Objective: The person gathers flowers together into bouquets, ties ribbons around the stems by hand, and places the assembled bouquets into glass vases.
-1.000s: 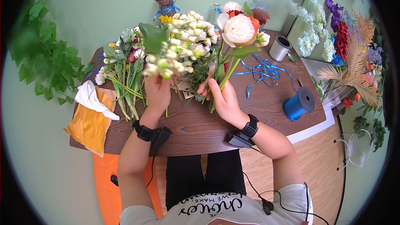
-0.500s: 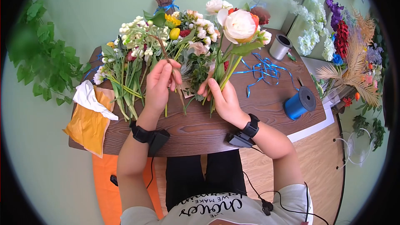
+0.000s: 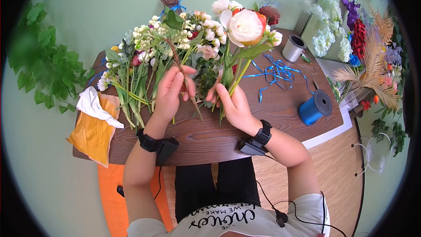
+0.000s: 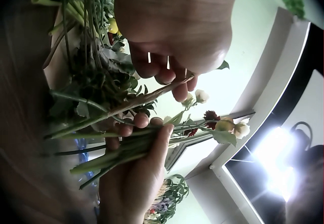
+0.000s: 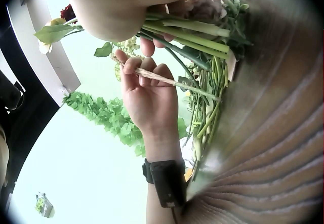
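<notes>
The berry spray (image 3: 144, 36) is leaning farther left than a second ago, forearms (image 3: 141, 171) crossing the table's (image 3: 209, 156) near edge (head view). Left wrist: right hand (image 4: 134, 181) is gripping flower stems (image 4: 126, 149) beside the spray's stem (image 4: 126, 106). Right wrist: left hand (image 5: 152, 102) is pinching that stem.

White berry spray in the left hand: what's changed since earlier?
The white berry spray has tipped forward and left, the lower end of its brown stem swinging right. Nothing was grasped or released. The left hand still pinches the stem; the right hand still holds the white peony; the blue ribbon spool stays put.
</notes>
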### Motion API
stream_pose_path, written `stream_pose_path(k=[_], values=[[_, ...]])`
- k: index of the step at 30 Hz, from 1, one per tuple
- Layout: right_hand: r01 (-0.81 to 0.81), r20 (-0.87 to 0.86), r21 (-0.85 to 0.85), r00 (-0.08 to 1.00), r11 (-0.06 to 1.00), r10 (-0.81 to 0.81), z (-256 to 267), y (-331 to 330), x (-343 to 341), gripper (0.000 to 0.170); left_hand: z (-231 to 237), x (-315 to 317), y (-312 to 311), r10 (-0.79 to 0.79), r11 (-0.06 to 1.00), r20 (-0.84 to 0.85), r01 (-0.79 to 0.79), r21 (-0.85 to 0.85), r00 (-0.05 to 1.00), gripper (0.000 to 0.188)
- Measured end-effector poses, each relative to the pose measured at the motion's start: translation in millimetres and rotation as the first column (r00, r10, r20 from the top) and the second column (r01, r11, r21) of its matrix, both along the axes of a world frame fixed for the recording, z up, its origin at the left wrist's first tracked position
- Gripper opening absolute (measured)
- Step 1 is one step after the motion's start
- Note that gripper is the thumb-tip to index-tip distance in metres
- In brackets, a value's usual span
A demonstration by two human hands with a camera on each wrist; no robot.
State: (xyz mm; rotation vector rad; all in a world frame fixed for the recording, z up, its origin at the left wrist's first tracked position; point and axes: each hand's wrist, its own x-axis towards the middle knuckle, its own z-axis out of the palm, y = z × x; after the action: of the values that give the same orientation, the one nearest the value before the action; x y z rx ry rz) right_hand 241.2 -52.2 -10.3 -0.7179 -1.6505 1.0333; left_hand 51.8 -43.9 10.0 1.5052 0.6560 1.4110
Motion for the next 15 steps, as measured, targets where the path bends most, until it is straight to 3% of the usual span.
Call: stream_pose_path(k=[8, 15], values=[[-0.021, 0.003, -0.020, 1.000, 1.000, 0.021, 0.5, -0.9, -0.5, 0.024, 1.9, -1.5, -1.6, -0.015, 0.993, 0.045, 0.020, -0.116, 0.999, 0.029], [-0.021, 0.010, -0.002, 1.000, 1.000, 0.021, 0.3, -0.7, -0.9, 0.024, 4.3, 1.3, -3.4, -0.013, 0.992, 0.045, 0.018, -0.121, 0.999, 0.027]])
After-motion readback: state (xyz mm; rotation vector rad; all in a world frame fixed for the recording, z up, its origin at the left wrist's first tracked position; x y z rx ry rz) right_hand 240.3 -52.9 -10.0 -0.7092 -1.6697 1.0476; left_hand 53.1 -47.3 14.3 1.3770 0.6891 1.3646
